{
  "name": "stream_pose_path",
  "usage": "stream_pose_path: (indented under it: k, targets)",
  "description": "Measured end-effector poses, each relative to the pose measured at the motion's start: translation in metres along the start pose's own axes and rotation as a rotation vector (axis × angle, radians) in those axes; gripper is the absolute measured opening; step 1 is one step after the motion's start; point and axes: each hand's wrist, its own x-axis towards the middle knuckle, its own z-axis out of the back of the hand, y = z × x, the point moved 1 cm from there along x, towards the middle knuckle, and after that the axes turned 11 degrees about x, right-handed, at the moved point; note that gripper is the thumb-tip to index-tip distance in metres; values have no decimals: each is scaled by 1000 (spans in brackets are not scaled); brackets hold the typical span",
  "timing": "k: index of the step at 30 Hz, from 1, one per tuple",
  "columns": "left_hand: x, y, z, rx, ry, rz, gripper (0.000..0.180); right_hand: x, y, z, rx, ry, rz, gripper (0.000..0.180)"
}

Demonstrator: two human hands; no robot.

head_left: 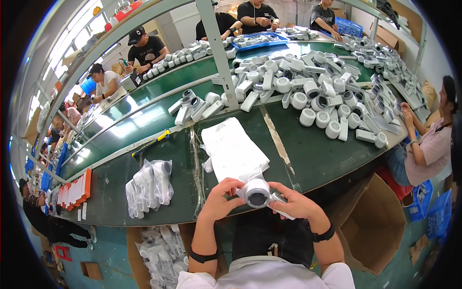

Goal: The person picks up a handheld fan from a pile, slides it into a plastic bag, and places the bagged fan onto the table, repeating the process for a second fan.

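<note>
Over the near edge of the table I hold a white handheld fan [257, 191], its round head with a dark centre tilted up toward me. My left hand [222, 198] grips the head from the left, fingers closed. On the other side, my right hand [299, 206] is closed round the handle, which points down to the right. Just beyond the fan lies a stack of thin white plastic bags [233, 147]. Several bagged fans [150, 188] rest side by side to the left. A big heap of unbagged fans [322, 91] spreads across the table at the far right.
A yellow-and-black utility knife [151, 143] lies behind the bagged fans. Orange-and-white boxes [74, 191] stand far left. Below the edge are a cardboard box holding bagged fans [161, 255] and an open carton [373, 226]. A metal post [219, 53] rises beside the green conveyor [130, 118]; co-workers surround it.
</note>
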Motion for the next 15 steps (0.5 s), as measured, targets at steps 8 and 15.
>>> stream_pose_path:
  k: [8,15]
  targets:
    - [2,3,-15,247,-225,-100,25,-1,6,0,76,-35,-25,66]
    - [-2,-12,-27,237,-291,67,12,10,-10,-2,-327,-290,117,62]
